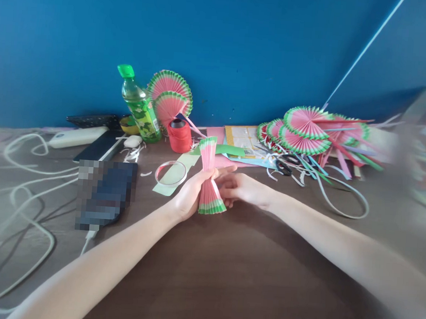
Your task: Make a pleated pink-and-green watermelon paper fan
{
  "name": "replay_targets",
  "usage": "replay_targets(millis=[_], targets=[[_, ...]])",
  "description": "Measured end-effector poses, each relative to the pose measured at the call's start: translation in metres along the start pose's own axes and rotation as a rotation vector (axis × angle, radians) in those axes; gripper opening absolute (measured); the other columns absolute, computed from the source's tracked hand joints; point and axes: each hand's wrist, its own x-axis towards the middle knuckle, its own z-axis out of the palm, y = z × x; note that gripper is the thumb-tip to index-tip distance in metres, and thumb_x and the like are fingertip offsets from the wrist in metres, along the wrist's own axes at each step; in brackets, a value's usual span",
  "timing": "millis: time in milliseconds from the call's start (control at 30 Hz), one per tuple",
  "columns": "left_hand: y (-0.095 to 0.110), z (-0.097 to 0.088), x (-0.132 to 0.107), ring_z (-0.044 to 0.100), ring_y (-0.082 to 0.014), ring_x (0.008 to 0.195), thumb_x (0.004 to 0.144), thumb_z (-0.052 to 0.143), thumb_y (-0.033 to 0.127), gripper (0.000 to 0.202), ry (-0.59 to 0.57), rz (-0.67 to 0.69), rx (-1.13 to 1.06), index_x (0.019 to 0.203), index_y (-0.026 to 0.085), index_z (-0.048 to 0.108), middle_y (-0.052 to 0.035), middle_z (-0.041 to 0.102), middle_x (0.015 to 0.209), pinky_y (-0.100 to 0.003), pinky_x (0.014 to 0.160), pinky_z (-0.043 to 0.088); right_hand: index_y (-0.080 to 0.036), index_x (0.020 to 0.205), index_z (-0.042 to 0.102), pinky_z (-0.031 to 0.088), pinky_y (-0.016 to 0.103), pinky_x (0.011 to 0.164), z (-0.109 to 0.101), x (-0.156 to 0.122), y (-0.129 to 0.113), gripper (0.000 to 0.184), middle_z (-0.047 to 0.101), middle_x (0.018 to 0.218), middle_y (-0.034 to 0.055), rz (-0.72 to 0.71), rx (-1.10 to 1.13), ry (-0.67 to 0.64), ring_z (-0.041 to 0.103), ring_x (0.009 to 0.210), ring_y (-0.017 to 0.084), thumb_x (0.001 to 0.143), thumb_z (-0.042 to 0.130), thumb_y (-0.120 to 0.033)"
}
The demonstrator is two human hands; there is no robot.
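My left hand (190,194) pinches a pleated paper fan (210,199) at its narrow middle, the thumb in front. The folded paper is pink with white and green ends, and it flares out at top and bottom like a bow. Close against its right side is my right hand (240,188), fingers curled in by the fan's waist; what they grip, if anything, is hidden. Just beyond stands a spool of red thread (180,137). A clear roll of tape (170,174) lies left of my left hand, on a pale green paper strip (165,189).
Finished pink-and-green fans (306,129) are piled at the back right, near black scissors (285,164) and paper scraps. More round fans (170,91) lean on the blue wall behind a green-capped bottle (139,108). Phones and white cables (49,235) spread over the left.
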Motion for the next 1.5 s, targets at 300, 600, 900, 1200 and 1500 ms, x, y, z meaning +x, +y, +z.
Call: replay_targets(millis=[300, 600, 900, 1200, 1500], targets=[[-0.003, -0.008, 0.005, 0.048, -0.0234, 0.116, 0.082, 0.046, 0.034, 0.02, 0.237, 0.087, 0.365, 0.079, 0.017, 0.056, -0.0065, 0.06, 0.118, -0.036, 0.096, 0.037, -0.012, 0.08, 0.067, 0.037, 0.02, 0.048, -0.038, -0.004, -0.02, 0.018, 0.053, 0.055, -0.0026, -0.018, -0.289, -0.008, 0.047, 0.047, 0.005, 0.075, 0.059, -0.027], [-0.005, -0.004, 0.001, 0.055, -0.02, 0.092, 0.087, 0.033, 0.035, 0.032, 0.301, 0.082, 1.048, 0.08, 0.017, 0.058, -0.005, 0.062, 0.09, -0.033, 0.084, 0.041, -0.015, 0.084, 0.068, 0.04, 0.023, 0.052, -0.04, -0.022, -0.045, 0.022, 0.057, 0.059, -0.0016, -0.057, -0.573, -0.071, 0.051, 0.052, 0.008, 0.076, 0.059, -0.033], [0.007, 0.009, -0.004, 0.053, -0.02, 0.07, 0.084, 0.028, 0.021, 0.024, 0.084, -0.045, 1.684, 0.074, 0.017, 0.049, -0.0043, 0.054, 0.068, -0.032, 0.067, 0.039, -0.019, 0.085, 0.071, 0.038, 0.023, 0.052, -0.024, -0.04, -0.061, 0.025, 0.063, 0.064, -0.0004, -0.121, -0.87, -0.089, 0.052, 0.053, 0.009, 0.079, 0.056, -0.038], [0.006, -0.003, -0.008, 0.054, -0.0231, 0.081, 0.082, 0.026, 0.008, 0.028, -0.418, 0.139, 2.059, 0.078, 0.012, 0.054, -0.0136, 0.06, 0.088, -0.037, 0.076, 0.04, -0.021, 0.08, 0.071, 0.038, 0.026, 0.066, -0.003, -0.047, -0.058, 0.021, 0.067, 0.076, 0.001, -0.433, -1.129, -0.064, 0.056, 0.072, 0.013, 0.084, 0.051, -0.02], [0.009, 0.008, -0.009, 0.048, -0.0174, 0.07, 0.083, 0.021, 0.02, 0.032, -0.263, 0.084, 1.648, 0.055, 0.018, 0.039, -0.0025, 0.052, 0.065, -0.035, 0.076, 0.036, -0.018, 0.081, 0.064, 0.039, 0.029, 0.078, -0.003, -0.034, -0.049, 0.022, 0.059, 0.093, 0.0053, -0.611, -1.041, -0.108, 0.051, 0.088, 0.016, 0.089, 0.043, -0.021]])
